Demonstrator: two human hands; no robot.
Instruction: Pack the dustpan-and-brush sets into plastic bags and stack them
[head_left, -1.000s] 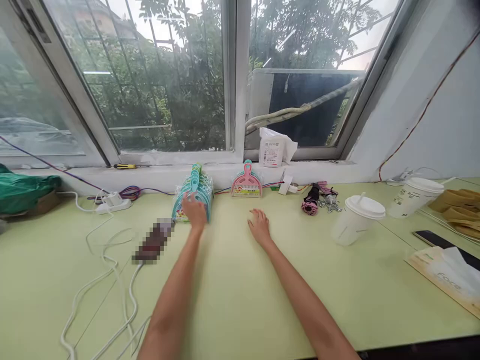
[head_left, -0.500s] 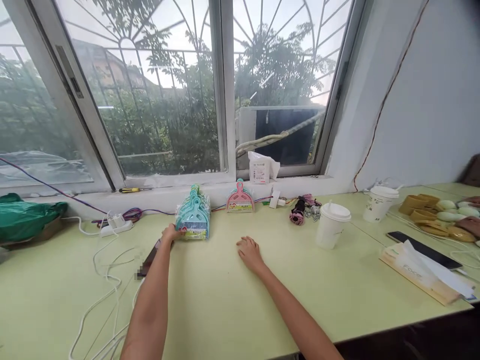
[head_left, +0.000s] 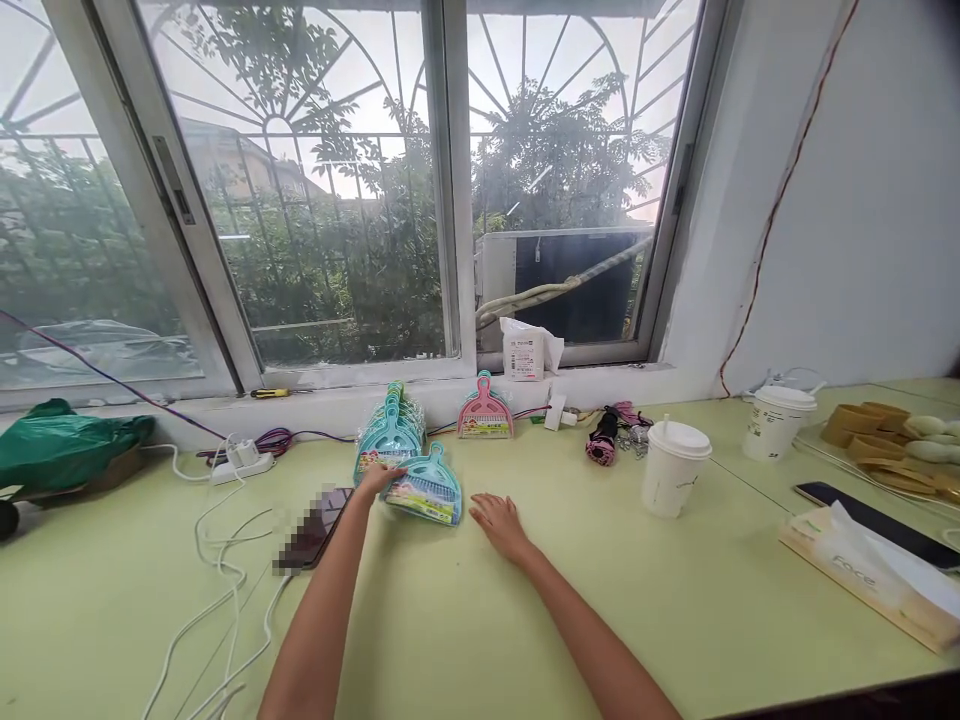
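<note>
One teal dustpan (head_left: 427,492) out of stack (head_left: 388,436), just in front, left edge gripped in left hand (head_left: 375,482). Rest stacked near sill (head_left: 330,380). Pink dustpan (head_left: 485,412) apart, to right. Right hand (head_left: 502,527) open, empty, near teal one.

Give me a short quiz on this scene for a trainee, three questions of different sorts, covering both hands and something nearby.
1. What is the left hand holding?
A) a white lidded cup
B) a packaged blue dustpan
C) a tissue pack

2. True or false: the right hand is open, with nothing in its grip.

3. Fill in the colour: the plastic bag at the far left of the view is ____.

Key: 1. B; 2. True; 3. green
</note>
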